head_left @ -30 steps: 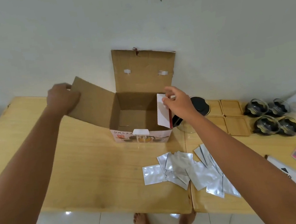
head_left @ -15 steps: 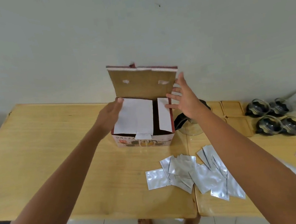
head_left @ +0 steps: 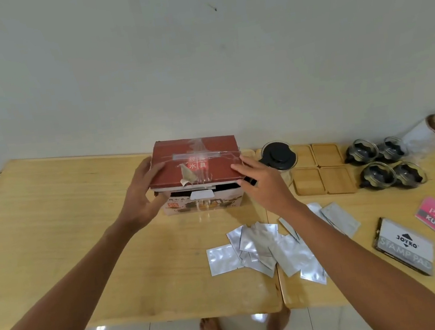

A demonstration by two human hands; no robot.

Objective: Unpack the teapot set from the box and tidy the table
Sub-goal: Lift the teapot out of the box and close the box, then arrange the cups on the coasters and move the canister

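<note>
1. The box [head_left: 197,174] stands near the table's [head_left: 55,241] far edge, its red lid folded down (tape strips across it).
2. The left hand [head_left: 140,200] rests on the lid's left edge, fingers relaxed and slightly apart.
3. The right hand [head_left: 264,183] touches the lid's right edge, fingers straight.
4. The teapot [head_left: 279,158] sits just right of the box; beyond it coasters [head_left: 322,169] and cups [head_left: 385,165].
5. Foil packets [head_left: 271,249] lie scattered nearer the table's front.
</note>
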